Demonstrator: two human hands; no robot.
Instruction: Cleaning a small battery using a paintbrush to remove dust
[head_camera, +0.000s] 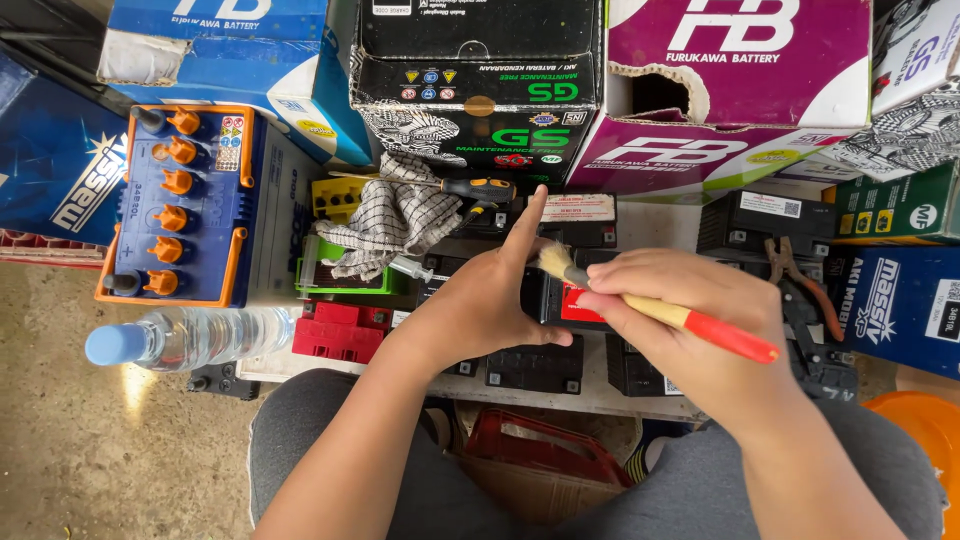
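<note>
Over the black battery (540, 300), right hand (690, 300) fingers pinch a red-handled brush (660, 310); left hand (495, 300) seems spread flat.

Brush (660, 310): red-yellow handle. Cloth (395, 215): black-white check. Battery (185, 205): blue, orange caps.

**Materials and Finishes**

Brush (655, 308): pale soft bristles, bare wood shaft, glossy red grip end. Small battery (560, 300): matt black plastic case with a shiny red label. Large battery (185, 205): smooth blue plastic top, glossy orange caps. Cloth (395, 215): soft woven fabric, checked, crumpled. Water bottle (190, 337): clear glossy plastic, matt pale blue cap. Boxes (735, 90): printed cardboard, torn edges rough. Floor (110, 460): rough, dull concrete.
</note>
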